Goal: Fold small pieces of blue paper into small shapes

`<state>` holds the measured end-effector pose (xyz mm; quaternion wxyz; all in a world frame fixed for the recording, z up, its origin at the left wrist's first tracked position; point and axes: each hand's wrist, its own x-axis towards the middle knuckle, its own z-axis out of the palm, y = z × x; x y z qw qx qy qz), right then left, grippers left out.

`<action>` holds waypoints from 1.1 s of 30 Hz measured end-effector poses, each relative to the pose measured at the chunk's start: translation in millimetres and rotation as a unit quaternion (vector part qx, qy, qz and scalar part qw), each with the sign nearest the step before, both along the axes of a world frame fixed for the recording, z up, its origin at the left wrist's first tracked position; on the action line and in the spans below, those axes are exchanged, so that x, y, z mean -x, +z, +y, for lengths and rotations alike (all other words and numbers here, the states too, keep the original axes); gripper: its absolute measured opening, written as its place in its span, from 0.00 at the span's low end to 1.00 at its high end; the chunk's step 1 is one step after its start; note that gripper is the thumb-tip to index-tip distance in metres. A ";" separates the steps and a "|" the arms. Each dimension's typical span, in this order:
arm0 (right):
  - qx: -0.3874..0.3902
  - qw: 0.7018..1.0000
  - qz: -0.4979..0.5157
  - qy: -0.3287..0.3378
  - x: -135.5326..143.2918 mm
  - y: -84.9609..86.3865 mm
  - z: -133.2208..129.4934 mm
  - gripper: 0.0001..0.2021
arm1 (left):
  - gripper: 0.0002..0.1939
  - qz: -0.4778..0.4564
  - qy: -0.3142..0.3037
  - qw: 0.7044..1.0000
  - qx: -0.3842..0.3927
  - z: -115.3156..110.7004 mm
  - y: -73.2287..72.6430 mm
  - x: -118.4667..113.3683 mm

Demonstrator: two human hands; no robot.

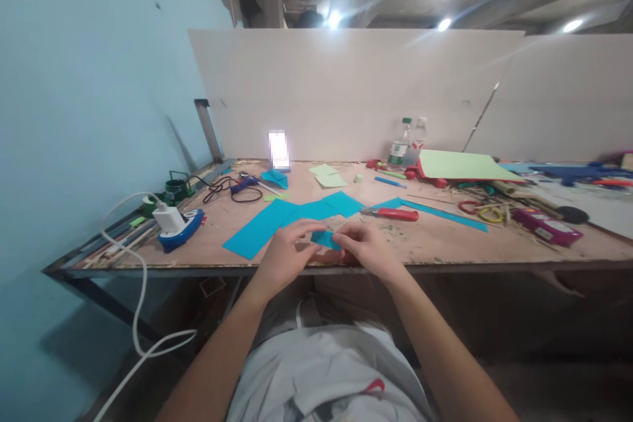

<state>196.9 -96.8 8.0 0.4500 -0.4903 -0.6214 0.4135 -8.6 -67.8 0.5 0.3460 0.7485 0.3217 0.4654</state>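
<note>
Blue paper piece (323,239): your left hand (291,249) pinches one end, right hand (364,246) the other; larger blue paper sheets (262,229) just beyond.

My desk (435,241) has a brown, debris-flecked top. Directly ahead of me, blue sheets (264,227) lie in a row running from front left toward the centre. A red-handled tool (398,214) lies at their right end, near a long blue strip (445,213). Left section, from my position: blue power strip (180,232), blue-bodied tool (244,184) and folded blue paper (274,178). Rear centre: pale green papers (329,176). Rear right: two bottles (398,150), upright, side by side. Right section: purple pack (546,227).
</note>
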 end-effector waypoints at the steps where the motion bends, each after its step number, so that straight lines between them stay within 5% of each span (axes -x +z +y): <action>1: 0.003 1.000 0.002 0.001 0.1 0.4 -0.1 0.19 | 0.13 0.001 0.005 1.000 0.001 0.4 -0.7 0.3; 10: 0.022 0.999 0.029 0.018 2.1 4.9 -5.4 0.27 | 0.12 -0.008 0.032 0.999 0.038 -1.4 -2.6 -1.4; 21: -0.002 1.000 -0.005 0.031 2.9 2.0 -3.4 0.13 | 0.10 -0.008 0.061 0.996 0.057 1.5 -3.9 -2.9; 33: -0.011 0.999 -0.026 0.042 2.6 2.3 -5.1 0.17 | 0.10 0.065 -0.026 0.995 0.072 2.2 4.1 2.2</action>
